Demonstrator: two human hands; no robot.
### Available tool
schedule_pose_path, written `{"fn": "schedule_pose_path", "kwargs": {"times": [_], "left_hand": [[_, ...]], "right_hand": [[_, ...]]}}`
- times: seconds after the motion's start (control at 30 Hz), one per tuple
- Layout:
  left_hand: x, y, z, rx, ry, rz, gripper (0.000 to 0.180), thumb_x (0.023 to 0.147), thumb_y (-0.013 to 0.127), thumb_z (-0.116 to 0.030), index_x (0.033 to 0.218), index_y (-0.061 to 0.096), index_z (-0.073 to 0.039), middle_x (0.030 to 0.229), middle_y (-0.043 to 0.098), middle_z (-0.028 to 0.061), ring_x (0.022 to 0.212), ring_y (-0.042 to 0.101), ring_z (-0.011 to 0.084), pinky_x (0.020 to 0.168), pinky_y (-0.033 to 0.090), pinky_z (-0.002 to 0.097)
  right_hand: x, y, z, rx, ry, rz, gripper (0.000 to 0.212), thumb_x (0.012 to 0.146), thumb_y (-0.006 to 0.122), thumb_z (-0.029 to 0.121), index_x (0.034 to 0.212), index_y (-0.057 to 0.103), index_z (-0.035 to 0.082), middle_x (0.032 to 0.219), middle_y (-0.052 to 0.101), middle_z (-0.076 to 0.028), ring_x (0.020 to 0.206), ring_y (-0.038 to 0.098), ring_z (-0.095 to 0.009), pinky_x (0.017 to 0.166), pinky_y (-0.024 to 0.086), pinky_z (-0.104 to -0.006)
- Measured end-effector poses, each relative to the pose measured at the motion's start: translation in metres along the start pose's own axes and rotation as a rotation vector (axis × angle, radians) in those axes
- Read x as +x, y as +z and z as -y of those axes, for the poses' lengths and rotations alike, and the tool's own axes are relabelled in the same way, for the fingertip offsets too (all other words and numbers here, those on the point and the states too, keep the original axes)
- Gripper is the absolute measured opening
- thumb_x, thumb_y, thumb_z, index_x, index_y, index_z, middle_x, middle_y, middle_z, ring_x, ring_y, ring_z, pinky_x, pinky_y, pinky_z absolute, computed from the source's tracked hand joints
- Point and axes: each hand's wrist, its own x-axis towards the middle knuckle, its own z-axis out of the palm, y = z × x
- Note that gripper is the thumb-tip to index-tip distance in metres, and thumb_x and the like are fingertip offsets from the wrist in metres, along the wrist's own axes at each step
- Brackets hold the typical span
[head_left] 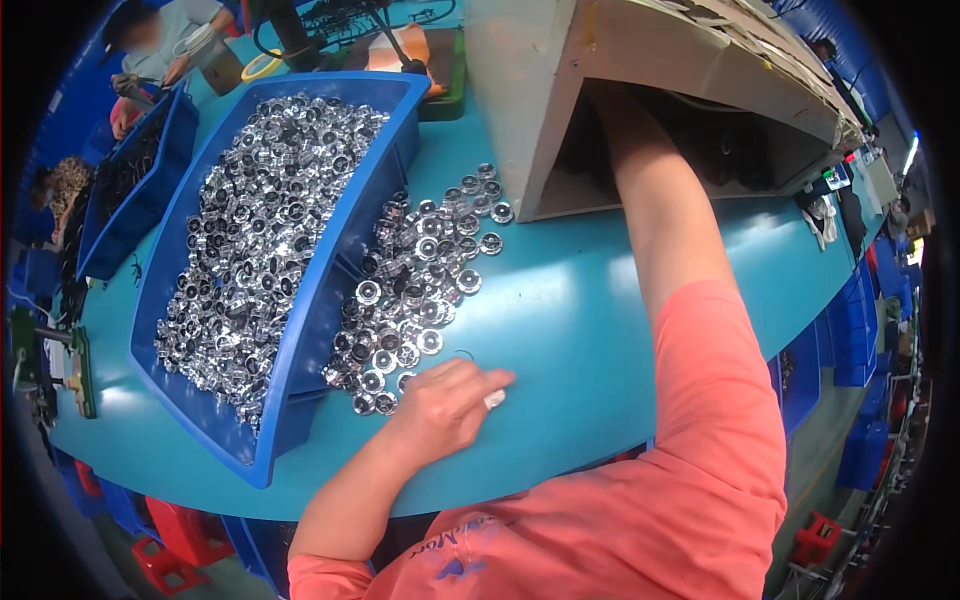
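My left hand (448, 405) is over the teal table beside a loose pile of small round silver-and-black parts (425, 260). Its fingers are curled in, with the index finger reaching further out. A small white bit (494, 399) shows at the fingertips; whether it is held or worn on a finger I cannot tell. Just above the knuckles a thin dark curved line (464, 354) is visible. My right forearm (655, 200) reaches into the dark opening of a pale box (545, 130). The box hides my right hand's fingers and anything in them.
A large blue bin (290, 370) full of the same shiny parts stands left of the loose pile. Farther left is another blue bin (95, 245) with dark pieces, where a person (165, 45) works. Red stools (185, 530) stand below the table's edge.
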Motion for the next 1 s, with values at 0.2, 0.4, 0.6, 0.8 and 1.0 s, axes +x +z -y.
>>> {"fn": "schedule_pose_path", "kwargs": {"times": [0.2,0.4,0.6,0.8,1.0], "left_hand": [[-0.005,-0.001,0.0,0.034,0.034,0.022,0.028,0.073,0.071,0.002,0.099,0.072,-0.009,0.072,0.06,0.0066,0.067,0.062,0.0249,0.06,0.05,0.0362],[-0.007,-0.003,-0.001,0.062,0.068,-0.005,0.028,0.074,0.07,0.003,0.099,0.071,-0.01,0.072,0.06,0.0063,0.066,0.062,0.0248,0.059,0.05,0.037],[-0.009,-0.002,-0.007,0.099,0.092,-0.041,0.024,0.079,0.072,-0.001,0.1,0.071,-0.011,0.07,0.058,0.0067,0.065,0.06,0.0254,0.059,0.049,0.0372],[-0.011,0.007,-0.011,0.134,0.073,-0.069,0.021,0.082,0.07,-0.002,0.102,0.071,-0.009,0.077,0.064,0.0095,0.069,0.064,0.027,0.063,0.051,0.0373],[-0.014,0.014,-0.017,0.194,0.031,-0.127,0.02,0.083,0.069,-0.002,0.102,0.072,-0.007,0.086,0.069,0.0121,0.077,0.067,0.0292,0.069,0.053,0.0373]], "right_hand": [[-0.006,0.009,0.033,0.012,-0.145,-0.049,0.032,0.082,0.069,0.028,0.097,0.069,0.0,0.11,0.065,-0.02,0.099,0.065,-0.036,0.089,0.053,-0.0423],[-0.022,-0.009,0.056,0.065,-0.299,-0.126,0.033,0.08,0.071,0.029,0.097,0.069,0.0,0.11,0.065,-0.02,0.098,0.065,-0.035,0.088,0.053,-0.0421],[-0.079,-0.073,0.058,0.246,-0.165,-0.149,0.034,0.077,0.075,0.028,0.098,0.07,0.002,0.111,0.064,-0.018,0.097,0.065,-0.032,0.087,0.053,-0.0408],[-0.185,-0.181,0.111,0.799,0.279,0.172,0.036,0.069,0.081,0.019,0.102,0.071,0.01,0.111,0.059,-0.01,0.104,0.059,-0.024,0.086,0.05,-0.0324],[-0.233,-0.18,0.135,0.87,0.119,0.275,0.027,0.08,0.075,0.008,0.106,0.068,0.008,0.108,0.059,-0.008,0.096,0.061,-0.022,0.075,0.053,-0.0304]]}}
